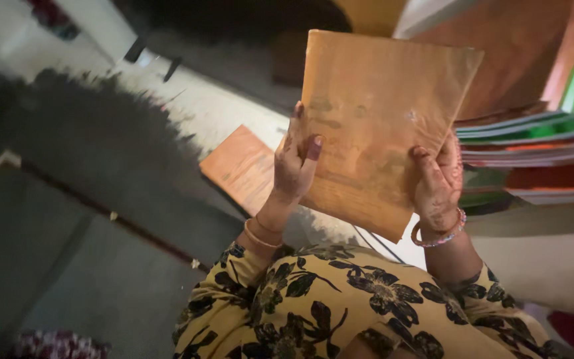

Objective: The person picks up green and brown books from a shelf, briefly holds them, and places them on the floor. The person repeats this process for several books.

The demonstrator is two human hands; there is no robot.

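Floor: grey floor (101, 266) fills the left and lower part of the head view, with a paler strip running across the top and a dark, blurred shadow patch over it.
Held thing: a flat orange-brown packet (380, 126) in clear wrap, roughly square, raised in front of the person and tilted – its upper right corner reaches toward the stack at the right.
Left hand: left hand (297, 166) grips the packet's left edge – thumb on the near face, fingers curled behind; an orange bangle sits at the wrist.
Right hand: right hand (440, 183) is closed on the packet's lower right edge, thumb on the near face, fingers hidden behind; a pink bead bracelet circles the wrist.
Below the packet: a second orange flat piece (240, 166) lies on the floor just left of the left hand, partly hidden by the wrist and by the packet.
Right side: a stack of flat packets (533, 153) with green, red and white edges, piled sideways, close behind the right hand; a large brown sheet (513, 46) leans above it.
Clothing: yellow sleeves with a black flower print (340, 299) fill the bottom of the view.
Far corner: dark blurred shapes at top left, too soft to tell.
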